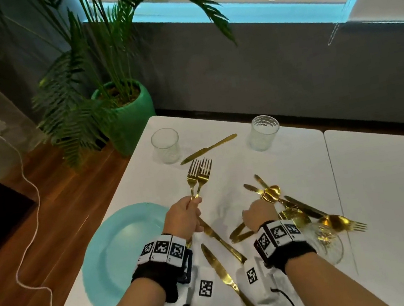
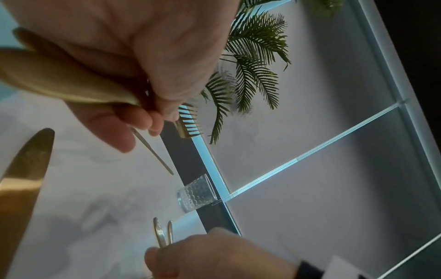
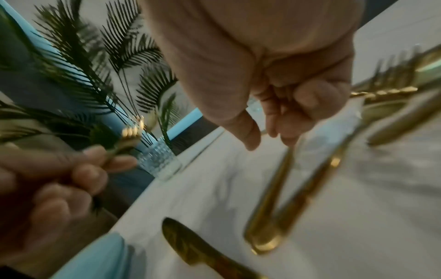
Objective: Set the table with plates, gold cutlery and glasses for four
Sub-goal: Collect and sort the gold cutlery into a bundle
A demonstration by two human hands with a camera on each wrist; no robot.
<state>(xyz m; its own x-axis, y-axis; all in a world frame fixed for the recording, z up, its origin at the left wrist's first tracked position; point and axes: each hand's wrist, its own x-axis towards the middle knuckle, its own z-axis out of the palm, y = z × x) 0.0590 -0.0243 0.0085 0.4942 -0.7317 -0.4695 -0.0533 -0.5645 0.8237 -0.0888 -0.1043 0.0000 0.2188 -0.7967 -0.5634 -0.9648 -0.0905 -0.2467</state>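
Observation:
My left hand [image 1: 194, 205] grips two gold forks [image 1: 200, 175] by their handles, tines up, above the white table [image 1: 386, 189]; their tines [image 2: 188, 122] show past my fingers [image 2: 143, 117]. Right of it, my right hand [image 1: 258, 214] grips gold cutlery over a loose pile [image 1: 308, 215]. Two blurred handles [image 3: 274, 198] run back from that hand [image 3: 274, 122] toward the wrist. A spoon bowl [image 1: 271, 193] shows just beyond the knuckles. A teal plate [image 1: 122, 255] lies at my near left. Two gold knives [image 1: 226, 273] lie between my wrists.
Two empty glasses [image 1: 165, 145] [image 1: 263, 132] stand at the far edge with a gold knife [image 1: 208, 149] between them. Another glass [image 1: 327, 246] sits by my right wrist. A potted palm [image 1: 130, 111] stands off the far left corner. A white cable [image 1: 31, 232] crosses the wooden floor.

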